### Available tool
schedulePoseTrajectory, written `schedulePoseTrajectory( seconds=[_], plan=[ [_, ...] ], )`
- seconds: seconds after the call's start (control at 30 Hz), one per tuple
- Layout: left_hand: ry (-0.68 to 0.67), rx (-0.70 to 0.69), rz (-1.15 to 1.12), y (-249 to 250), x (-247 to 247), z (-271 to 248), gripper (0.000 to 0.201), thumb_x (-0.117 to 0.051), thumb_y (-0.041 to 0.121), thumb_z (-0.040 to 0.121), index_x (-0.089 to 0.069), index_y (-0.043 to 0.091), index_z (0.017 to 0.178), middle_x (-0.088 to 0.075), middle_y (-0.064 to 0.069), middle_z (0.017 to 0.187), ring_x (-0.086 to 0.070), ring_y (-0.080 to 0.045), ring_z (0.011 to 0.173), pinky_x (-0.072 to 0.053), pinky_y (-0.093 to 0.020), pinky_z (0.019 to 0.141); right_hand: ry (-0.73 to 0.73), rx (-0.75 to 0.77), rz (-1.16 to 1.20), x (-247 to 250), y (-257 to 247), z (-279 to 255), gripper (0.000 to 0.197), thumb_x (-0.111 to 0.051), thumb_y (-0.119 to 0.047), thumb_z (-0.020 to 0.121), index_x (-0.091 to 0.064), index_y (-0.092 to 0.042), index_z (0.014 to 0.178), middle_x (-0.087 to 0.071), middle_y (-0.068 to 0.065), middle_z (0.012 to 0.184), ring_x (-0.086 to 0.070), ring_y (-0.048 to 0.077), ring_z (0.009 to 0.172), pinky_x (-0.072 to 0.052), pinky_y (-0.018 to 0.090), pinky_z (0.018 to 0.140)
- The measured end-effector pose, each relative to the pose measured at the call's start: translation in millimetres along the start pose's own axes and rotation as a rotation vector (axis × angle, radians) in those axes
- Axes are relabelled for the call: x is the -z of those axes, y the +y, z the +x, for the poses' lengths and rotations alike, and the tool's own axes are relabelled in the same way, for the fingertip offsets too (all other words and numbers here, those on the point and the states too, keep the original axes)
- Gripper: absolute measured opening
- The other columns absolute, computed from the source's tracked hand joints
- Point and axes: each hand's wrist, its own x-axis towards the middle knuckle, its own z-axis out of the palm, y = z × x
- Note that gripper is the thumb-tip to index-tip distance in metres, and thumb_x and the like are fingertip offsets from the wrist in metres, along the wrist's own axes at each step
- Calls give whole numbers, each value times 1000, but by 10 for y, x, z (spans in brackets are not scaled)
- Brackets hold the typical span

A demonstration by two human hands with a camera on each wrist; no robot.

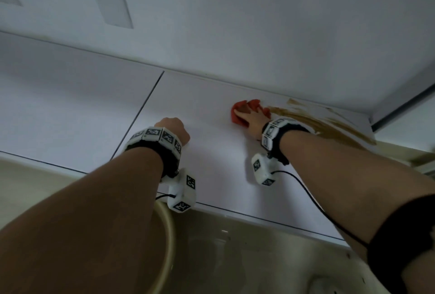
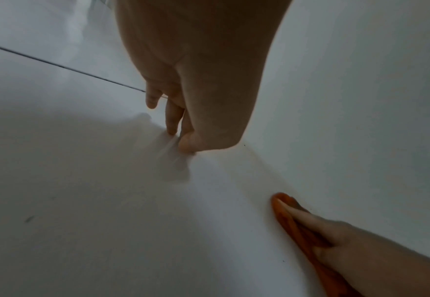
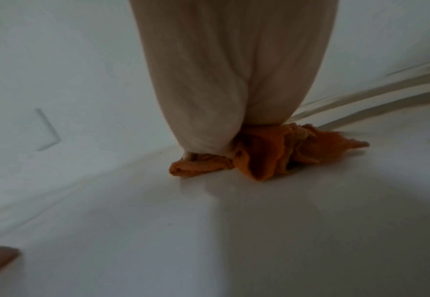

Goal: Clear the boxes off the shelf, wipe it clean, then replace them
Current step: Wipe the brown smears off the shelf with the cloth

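Head view: white shelf (image 1: 211,152), glossy, crossed by a dark seam, streaked with brown smears (image 1: 306,119) toward its right end. Right hand (image 1: 253,117) lies flat, fingers straight, pressing a crumpled orange cloth (image 1: 237,114) beside the smears. Left hand (image 1: 174,130), fingers curled, empty, fingertips resting on the shelf. No legible writing.

Smooth white shelf (image 1: 211,152), knitted cloth (image 3: 264,158)
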Motion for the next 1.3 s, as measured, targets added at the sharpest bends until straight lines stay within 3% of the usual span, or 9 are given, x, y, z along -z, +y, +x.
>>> schedulePoseTrajectory(
  seconds=[0.23,0.37,0.57,0.7,0.8,0.97,1.07,1.2,1.3],
  plan=[
    [-28,-40,149,79,59,-201,28,-50,16,89,-64,4,111,-64,-11,113,-62,-27,97,-49,-28,79,-13,-115,46,-350,293,-385,71,-28,-1,94,-2,-36,150,13,7,158,10,36,144,2,45,119],
    [-25,-89,238,39,47,-405,32,-56,24,87,-65,11,115,-64,-7,115,-63,-26,104,-52,-33,86,-66,-182,141,-488,153,-607,58,-28,-26,100,-1,-32,151,11,7,158,7,33,146,1,47,119],
    [119,-30,39,-35,133,-866,37,-42,18,95,-54,16,131,-53,-7,134,-50,-26,124,-33,-39,106,-96,119,34,-632,-170,-1128,69,-46,-3,91,-20,-30,149,-5,11,158,-11,36,143,-13,42,118],
    [110,-65,-32,-143,40,-1158,39,-41,21,97,-49,18,135,-48,-4,141,-45,-24,129,-33,-38,110,-155,142,282,-516,-390,-1554,48,-43,-6,96,-44,-28,139,-37,7,147,-41,25,130,-27,17,101],
    [99,-82,-153,-269,11,-1369,52,-42,12,94,-36,20,145,-27,-1,155,-33,-21,139,-28,-37,115,-114,171,471,-400,-669,-1755,64,-32,5,91,-37,-32,142,-48,9,132,-58,19,86,-46,14,70],
    [81,-147,-421,-481,-122,-1661,66,-43,-2,88,-29,21,149,-15,2,159,-30,-19,141,-27,-27,115,-193,39,1136,-509,-1174,-1726,52,-41,6,87,-41,-8,137,-57,22,118,-63,39,95,-51,51,91],
    [-22,-173,-596,-590,-236,-1707,65,-51,0,88,-33,20,147,-34,-4,152,-38,-21,137,-33,-30,112,-286,-50,1381,-688,-1321,-1653,29,-44,-10,94,-56,5,115,-62,24,104,-62,34,85,-52,45,83],
    [-98,-133,-833,-835,-477,-1730,29,-58,9,90,-64,7,118,-67,-16,114,-62,-20,97,-50,-34,93,-472,-192,1495,-1006,-1472,-1556,56,-51,-51,89,-63,-4,117,-67,21,111,-64,35,101,-49,47,95],
    [-112,-28,-664,-1131,-691,-1743,17,-59,19,90,-70,7,97,-70,-12,92,-59,-17,81,-51,-31,79,-678,-146,1456,-1164,-1669,-1574,41,-48,-41,95,-62,-9,116,-70,13,104,-68,26,93,-54,36,88]
  ],
)
